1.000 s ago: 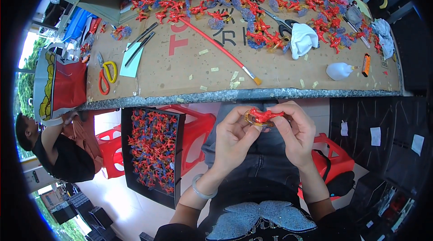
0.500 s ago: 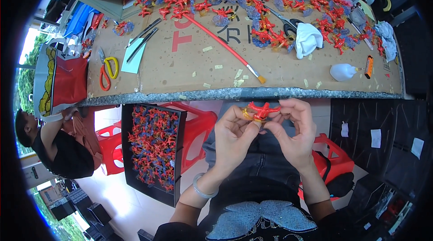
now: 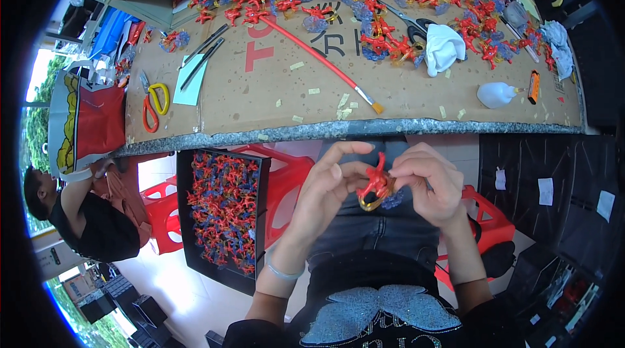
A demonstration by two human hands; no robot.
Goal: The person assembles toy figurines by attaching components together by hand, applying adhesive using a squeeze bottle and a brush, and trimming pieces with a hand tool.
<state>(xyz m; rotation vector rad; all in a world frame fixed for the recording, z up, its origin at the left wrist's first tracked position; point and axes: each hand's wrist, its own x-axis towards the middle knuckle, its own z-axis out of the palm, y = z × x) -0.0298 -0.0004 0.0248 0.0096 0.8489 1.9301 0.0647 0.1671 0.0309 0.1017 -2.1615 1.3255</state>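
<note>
While the right hand (image 3: 431,185) pinches the red figurine (image 3: 374,184) at its right side, left hand (image 3: 321,190) is loosely open, contact unclear. Figurine sits between them, nearside of table edge (image 3: 293,133), long axis roughly near-far.

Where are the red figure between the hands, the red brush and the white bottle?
Red figure (image 3: 375,184): head view, on its body.
Red brush (image 3: 314,55): head view, about mid-handle.
White bottle (image 3: 495,95): head view, on its rounded body.
</note>
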